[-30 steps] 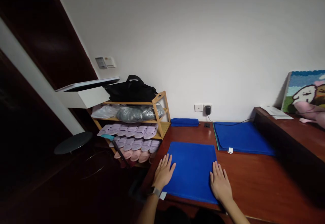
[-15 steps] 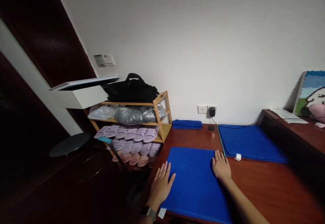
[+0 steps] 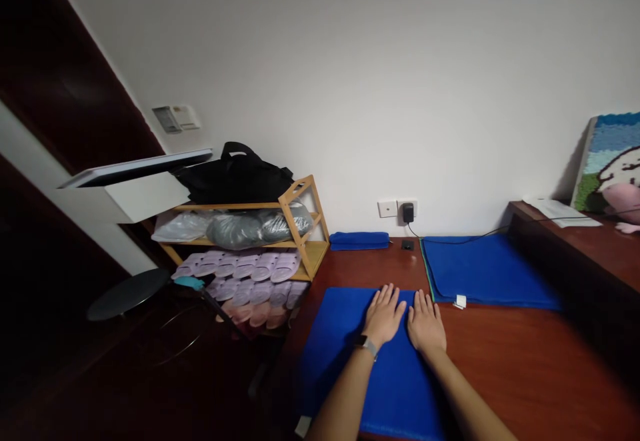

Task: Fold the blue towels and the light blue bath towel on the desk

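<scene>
A blue towel (image 3: 335, 321) lies spread flat on the reddish-brown desk (image 3: 505, 354), with a white tag (image 3: 303, 426) at its near left corner. My left hand (image 3: 384, 316) rests flat on the towel near its far edge, fingers stretched out, a watch on the wrist. Close beside it, my right hand (image 3: 427, 322) lies flat over the towel's right edge with fingers extended. Neither hand grips anything. The forearms cover part of the towel.
Behind on the desk lie a folded blue towel (image 3: 490, 268) and a rolled blue cloth (image 3: 359, 241). A black plug (image 3: 408, 212) trails a cord to the right. A wooden rack (image 3: 300, 228) with slippers (image 3: 265, 266) and a black bag (image 3: 237, 178) stands left.
My left hand has moved right across the towel, from its left edge to beside my right hand. My right hand stays at the right edge. The view has shifted slightly.
</scene>
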`<action>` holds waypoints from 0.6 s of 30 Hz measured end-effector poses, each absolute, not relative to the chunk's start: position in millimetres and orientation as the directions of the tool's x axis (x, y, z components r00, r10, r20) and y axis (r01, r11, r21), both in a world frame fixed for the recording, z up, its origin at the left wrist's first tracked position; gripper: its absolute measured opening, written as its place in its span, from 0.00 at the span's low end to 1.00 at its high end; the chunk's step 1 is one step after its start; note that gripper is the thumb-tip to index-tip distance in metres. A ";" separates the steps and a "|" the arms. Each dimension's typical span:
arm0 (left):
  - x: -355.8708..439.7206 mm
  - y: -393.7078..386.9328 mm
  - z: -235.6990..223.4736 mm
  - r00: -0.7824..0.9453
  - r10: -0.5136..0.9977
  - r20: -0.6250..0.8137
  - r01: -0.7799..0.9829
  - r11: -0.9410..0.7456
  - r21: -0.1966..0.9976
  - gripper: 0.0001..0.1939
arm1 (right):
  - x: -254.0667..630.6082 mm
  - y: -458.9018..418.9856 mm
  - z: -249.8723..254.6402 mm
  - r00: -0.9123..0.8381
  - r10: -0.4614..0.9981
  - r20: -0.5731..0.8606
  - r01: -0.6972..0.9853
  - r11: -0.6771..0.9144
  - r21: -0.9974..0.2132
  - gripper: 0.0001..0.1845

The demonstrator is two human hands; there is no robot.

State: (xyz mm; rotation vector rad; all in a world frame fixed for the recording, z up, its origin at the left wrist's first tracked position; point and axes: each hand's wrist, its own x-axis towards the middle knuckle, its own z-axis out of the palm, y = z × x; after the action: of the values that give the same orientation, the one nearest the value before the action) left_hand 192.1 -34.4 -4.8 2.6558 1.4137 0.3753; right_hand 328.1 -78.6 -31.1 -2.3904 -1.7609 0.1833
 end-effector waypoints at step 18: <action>31.3 20.1 -16.0 0.320 0.945 0.066 0.933 -0.326 0.151 0.37 | 332.6 -80.6 -38.5 0.266 0.964 0.021 0.957 -0.261 -0.126 0.36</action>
State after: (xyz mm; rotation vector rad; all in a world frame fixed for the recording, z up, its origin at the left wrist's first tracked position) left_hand 31.3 20.1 -16.0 2.4815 1.7707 0.2167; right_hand 332.6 -80.6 -38.5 -2.4075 -1.8354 0.0902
